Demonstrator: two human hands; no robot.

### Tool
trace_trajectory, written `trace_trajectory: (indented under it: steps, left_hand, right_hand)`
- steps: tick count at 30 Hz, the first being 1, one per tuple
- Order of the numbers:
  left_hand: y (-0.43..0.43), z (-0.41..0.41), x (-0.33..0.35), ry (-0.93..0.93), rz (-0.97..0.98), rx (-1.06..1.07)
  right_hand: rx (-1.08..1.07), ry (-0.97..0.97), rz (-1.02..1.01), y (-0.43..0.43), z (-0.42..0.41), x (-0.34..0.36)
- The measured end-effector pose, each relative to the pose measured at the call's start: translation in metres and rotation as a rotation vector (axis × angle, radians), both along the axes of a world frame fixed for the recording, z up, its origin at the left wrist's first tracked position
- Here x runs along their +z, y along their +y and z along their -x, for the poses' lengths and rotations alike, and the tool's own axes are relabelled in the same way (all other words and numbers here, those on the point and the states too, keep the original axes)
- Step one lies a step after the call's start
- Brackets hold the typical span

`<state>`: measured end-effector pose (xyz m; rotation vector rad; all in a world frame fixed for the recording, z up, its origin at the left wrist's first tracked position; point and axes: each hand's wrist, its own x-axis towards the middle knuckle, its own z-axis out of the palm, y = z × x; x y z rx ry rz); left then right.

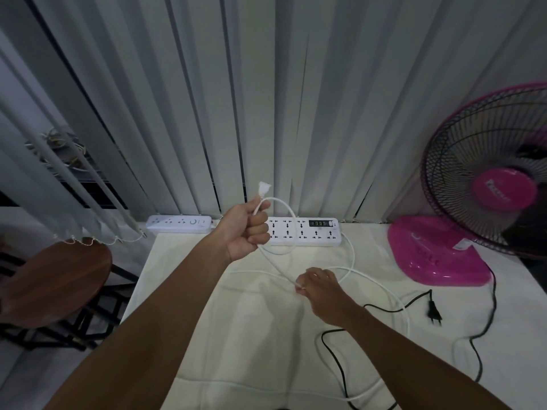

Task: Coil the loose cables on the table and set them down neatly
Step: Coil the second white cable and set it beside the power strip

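The left hand [244,229] is raised above the far middle of the table [189,291], curled into a fist around the white cable [352,253] just below its white plug [264,189], which sticks up out of the top of the fist. From that grip a loop of the cable arcs up and to the right, then drops behind the knuckles and runs down toward the right hand [318,287]. The right hand sits lower and nearer, close to the cloth-covered tabletop, its fingers pinched shut on the same cable, so a short slanting stretch of it hangs between the two hands. The hands are apart, the left higher and farther away.

Past the right hand the white cable spreads in wide slack curves over the middle and right of the table, one end rising to the large white power strip [305,232] along the far edge, another sweep running down toward the near edge. A black cable [337,362] winds loose across the right half, crossing the white one near the front; its black plug [433,312] lies flat toward the right side. It trails back to a pink fan [485,184] standing in the far right corner. A smaller white power strip [179,223] rests at the far left corner. Vertical blinds [266,99] hang behind, and a round wooden stool [53,282] stands off the left edge.
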<state>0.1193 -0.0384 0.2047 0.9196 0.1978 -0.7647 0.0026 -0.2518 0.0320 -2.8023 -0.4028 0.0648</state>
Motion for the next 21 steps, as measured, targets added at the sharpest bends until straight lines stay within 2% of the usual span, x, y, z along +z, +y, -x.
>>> trace_trajectory:
  steps: [4, 8, 14, 17, 19, 21]
  left_hand:
    - [0.002, 0.006, 0.005, -0.079, 0.029, -0.063]
    - [0.002, 0.011, 0.007, -0.17, 0.032, -0.118]
    - [0.01, 0.01, -0.01, -0.242, -0.237, -0.225]
    - [0.007, 0.015, -0.026, -0.276, -0.467, -0.27]
    - [0.003, 0.02, -0.033, -0.28, -0.507, -0.277]
    - [-0.004, 0.023, -0.038, -0.241, -0.443, -0.243]
  right_hand:
    - [0.117, 0.089, 0.238, -0.017, -0.009, 0.0]
    - [0.066, 0.038, 0.386, -0.016, -0.03, 0.025]
    - [-0.114, -0.13, 0.461, -0.03, -0.066, 0.066]
    - [-0.302, -0.219, 0.346, -0.033, -0.084, 0.087]
    - [-0.528, -0.108, 0.07, -0.03, -0.091, 0.102]
    - [-0.67, -0.016, -0.186, -0.022, -0.095, 0.115]
